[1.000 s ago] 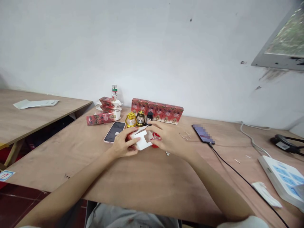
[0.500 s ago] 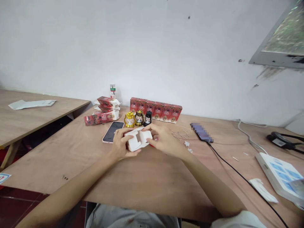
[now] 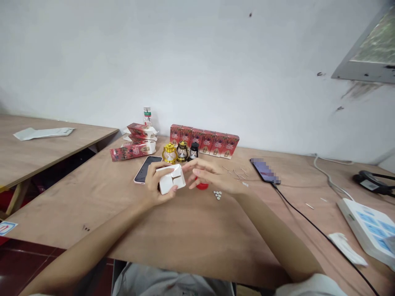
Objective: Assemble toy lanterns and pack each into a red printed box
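Note:
A small white cardboard box (image 3: 169,181) is gripped in my left hand (image 3: 153,187), its flaps folded in over the end that faces me, with a narrow gap between them. To the right of the box, my right hand (image 3: 212,176) is apart from it, fingers spread and holding nothing. A red round object (image 3: 202,186) lies under my right fingers, partly hidden. Just beyond the hands stand three small lanterns: a gold one (image 3: 169,153), a bronze one (image 3: 182,151) and a black one (image 3: 194,151). Several button cells (image 3: 217,195) lie below my right hand.
Red printed boxes (image 3: 203,140) stand in a row near the wall. Opened red boxes (image 3: 133,151) lie at the left beside a clear bottle (image 3: 147,116). One phone (image 3: 148,169) lies left, another phone (image 3: 265,171) with a cable right. Small sticks (image 3: 237,174) lie between.
The white box's open flaps are now folded in, and the box has turned in my left hand. My right hand has let go of it and its fingers have opened.

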Available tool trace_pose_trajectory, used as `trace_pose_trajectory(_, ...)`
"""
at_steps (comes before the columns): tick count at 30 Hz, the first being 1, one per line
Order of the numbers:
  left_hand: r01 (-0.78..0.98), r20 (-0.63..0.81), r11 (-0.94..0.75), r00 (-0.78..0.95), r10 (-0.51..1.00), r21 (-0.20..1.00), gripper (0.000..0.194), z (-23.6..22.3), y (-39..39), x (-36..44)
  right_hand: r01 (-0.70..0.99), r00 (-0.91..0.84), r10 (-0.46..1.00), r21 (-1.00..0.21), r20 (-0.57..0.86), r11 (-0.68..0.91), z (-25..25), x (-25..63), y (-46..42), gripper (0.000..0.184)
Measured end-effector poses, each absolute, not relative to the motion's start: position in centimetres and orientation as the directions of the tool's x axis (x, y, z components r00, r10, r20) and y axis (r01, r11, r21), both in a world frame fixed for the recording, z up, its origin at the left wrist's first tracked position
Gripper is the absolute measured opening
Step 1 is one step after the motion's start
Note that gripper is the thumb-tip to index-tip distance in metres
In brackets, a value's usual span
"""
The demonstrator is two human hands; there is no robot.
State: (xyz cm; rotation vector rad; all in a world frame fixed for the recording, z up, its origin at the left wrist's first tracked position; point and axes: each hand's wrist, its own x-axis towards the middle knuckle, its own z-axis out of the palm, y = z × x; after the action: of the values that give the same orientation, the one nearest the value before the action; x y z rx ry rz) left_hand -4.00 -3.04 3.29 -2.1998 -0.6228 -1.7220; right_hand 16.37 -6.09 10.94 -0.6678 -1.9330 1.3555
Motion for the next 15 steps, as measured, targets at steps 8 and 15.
trace_pose_trajectory(8,0.507,0.951,-0.862,0.274,0.146,-0.014,0.038,3.6,-3.7,-3.5,0.158,-0.533,0.811,-0.914,0.240,0.374,10.1,15.1,-6.2,0.021)
trace_pose_trajectory(15,0.462,0.950,-0.887,0.271,0.158,0.015,0.058,2.7,-3.2,-3.4,0.336,-0.366,0.893,-0.858,0.262,0.389,9.4,14.5,-6.7,0.021)
